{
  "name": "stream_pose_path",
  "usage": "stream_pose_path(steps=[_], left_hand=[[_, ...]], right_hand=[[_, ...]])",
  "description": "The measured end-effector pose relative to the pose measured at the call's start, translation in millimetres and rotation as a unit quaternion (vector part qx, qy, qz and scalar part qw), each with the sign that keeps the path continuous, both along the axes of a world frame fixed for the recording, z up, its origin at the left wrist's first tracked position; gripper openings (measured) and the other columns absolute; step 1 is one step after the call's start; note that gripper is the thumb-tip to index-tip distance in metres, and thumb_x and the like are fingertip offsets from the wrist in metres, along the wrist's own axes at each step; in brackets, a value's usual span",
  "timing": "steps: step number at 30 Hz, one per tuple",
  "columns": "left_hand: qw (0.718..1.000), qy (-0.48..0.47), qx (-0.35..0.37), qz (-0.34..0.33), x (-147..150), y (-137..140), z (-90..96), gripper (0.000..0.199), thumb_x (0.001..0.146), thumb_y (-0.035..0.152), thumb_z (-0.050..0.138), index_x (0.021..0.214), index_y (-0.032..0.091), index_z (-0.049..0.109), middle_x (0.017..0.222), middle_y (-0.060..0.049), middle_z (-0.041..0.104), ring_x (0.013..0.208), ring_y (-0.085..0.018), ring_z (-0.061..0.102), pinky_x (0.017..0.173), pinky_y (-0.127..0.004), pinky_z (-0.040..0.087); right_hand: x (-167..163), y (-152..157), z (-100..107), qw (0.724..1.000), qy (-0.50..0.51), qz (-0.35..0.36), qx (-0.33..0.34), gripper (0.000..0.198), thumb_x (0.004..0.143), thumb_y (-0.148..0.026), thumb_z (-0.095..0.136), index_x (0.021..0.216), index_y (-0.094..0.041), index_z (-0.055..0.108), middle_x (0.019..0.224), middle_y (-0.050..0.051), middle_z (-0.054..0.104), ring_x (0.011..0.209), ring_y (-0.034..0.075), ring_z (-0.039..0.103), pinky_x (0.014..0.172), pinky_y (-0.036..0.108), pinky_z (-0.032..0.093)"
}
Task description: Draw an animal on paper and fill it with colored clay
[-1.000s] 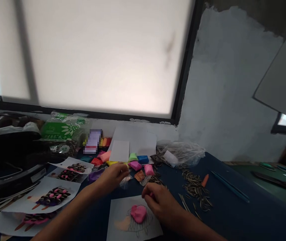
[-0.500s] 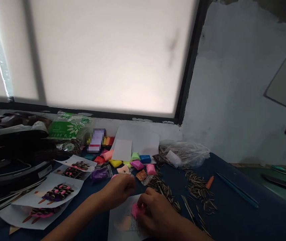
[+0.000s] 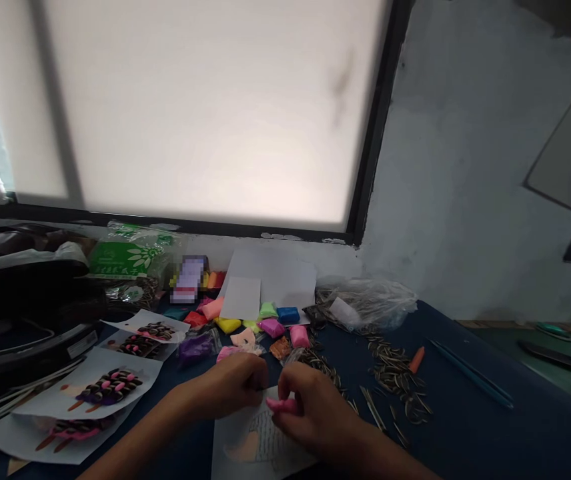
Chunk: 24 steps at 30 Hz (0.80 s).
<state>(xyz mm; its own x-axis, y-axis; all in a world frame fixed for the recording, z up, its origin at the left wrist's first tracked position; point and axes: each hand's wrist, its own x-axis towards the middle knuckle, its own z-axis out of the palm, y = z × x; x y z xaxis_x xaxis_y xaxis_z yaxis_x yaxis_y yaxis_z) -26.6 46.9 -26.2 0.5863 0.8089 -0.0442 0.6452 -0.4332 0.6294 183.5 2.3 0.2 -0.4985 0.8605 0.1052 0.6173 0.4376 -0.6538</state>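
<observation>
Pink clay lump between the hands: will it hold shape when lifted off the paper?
Probably not: the pink clay lump looks soft, pinched flat by the right hand. It seems light. It may stick to the drawing paper, lifting that floppy sheet.

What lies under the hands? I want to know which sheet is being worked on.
A white sheet with a pencil sketch and a peach patch. The hands, pinching pink clay, cover its upper part.

Pink clay lump (image 3: 280,404) pinched above drawing sheet (image 3: 250,443).
</observation>
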Motion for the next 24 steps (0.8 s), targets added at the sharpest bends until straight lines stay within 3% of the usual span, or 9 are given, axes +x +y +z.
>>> stream_pose_path(steps=[5,8,12,15,20,24], left_hand=[[0.988,-0.145,-0.051,-0.012,1,-4,32.3,0.026,0.102,0.039,0.059,0.11,0.017,0.071,0.107,-0.007,0.073,0.098,-0.024,0.069,0.083,-0.036,0.056],[0.97,-0.197,-0.129,-0.056,4,-10,40.0,0.039,0.087,0.046,0.074,0.115,0.019,0.073,0.106,-0.007,0.076,0.093,-0.024,0.071,0.076,-0.031,0.056],[0.955,-0.239,-0.177,0.0,10,-8,24.5,0.047,0.08,0.06,0.075,0.081,0.014,0.071,0.07,-0.005,0.072,0.068,-0.022,0.071,0.061,-0.03,0.057],[0.942,-0.265,-0.197,0.053,9,-5,11.4,0.052,0.072,0.065,0.079,0.078,0.015,0.067,0.069,-0.005,0.072,0.065,-0.021,0.072,0.062,-0.031,0.058],[0.913,-0.31,-0.239,0.114,1,-22,2.8,0.063,0.064,0.075,0.08,0.083,0.02,0.059,0.071,-0.003,0.073,0.078,-0.027,0.077,0.071,-0.037,0.061],[0.893,-0.35,-0.253,0.126,7,-39,-5.5,0.069,0.058,0.079,0.081,0.086,0.018,0.062,0.072,-0.003,0.072,0.075,-0.026,0.077,0.071,-0.036,0.061]], right_hand=[[0,7,7,0.995,0.09,-0.034,-0.042,0.017,0.082,-0.019,0.069,0.076,-0.019,0.054,0.066,-0.006,0.047,0.061,0.011,0.042,0.054,0.023,0.032],[-1,8,4,0.986,0.154,-0.038,-0.052,0.024,0.083,-0.028,0.072,0.073,-0.019,0.052,0.067,-0.006,0.046,0.061,0.011,0.042,0.055,0.023,0.033],[-1,8,-2,0.973,0.206,-0.021,-0.1,0.023,0.077,-0.03,0.077,0.08,-0.018,0.057,0.073,-0.001,0.058,0.065,0.015,0.053,0.057,0.025,0.038],[1,9,-4,0.968,0.223,-0.003,-0.118,0.018,0.084,-0.03,0.067,0.094,-0.016,0.064,0.085,0.004,0.063,0.076,0.019,0.06,0.067,0.029,0.046],[2,9,-6,0.96,0.259,-0.014,-0.108,0.031,0.093,-0.036,0.055,0.112,-0.014,0.065,0.088,0.004,0.063,0.077,0.019,0.062,0.073,0.032,0.05],[3,1,-4,0.953,0.287,-0.025,-0.092,0.026,0.092,-0.042,0.062,0.091,-0.016,0.064,0.081,0.002,0.061,0.068,0.017,0.061,0.064,0.03,0.048]])
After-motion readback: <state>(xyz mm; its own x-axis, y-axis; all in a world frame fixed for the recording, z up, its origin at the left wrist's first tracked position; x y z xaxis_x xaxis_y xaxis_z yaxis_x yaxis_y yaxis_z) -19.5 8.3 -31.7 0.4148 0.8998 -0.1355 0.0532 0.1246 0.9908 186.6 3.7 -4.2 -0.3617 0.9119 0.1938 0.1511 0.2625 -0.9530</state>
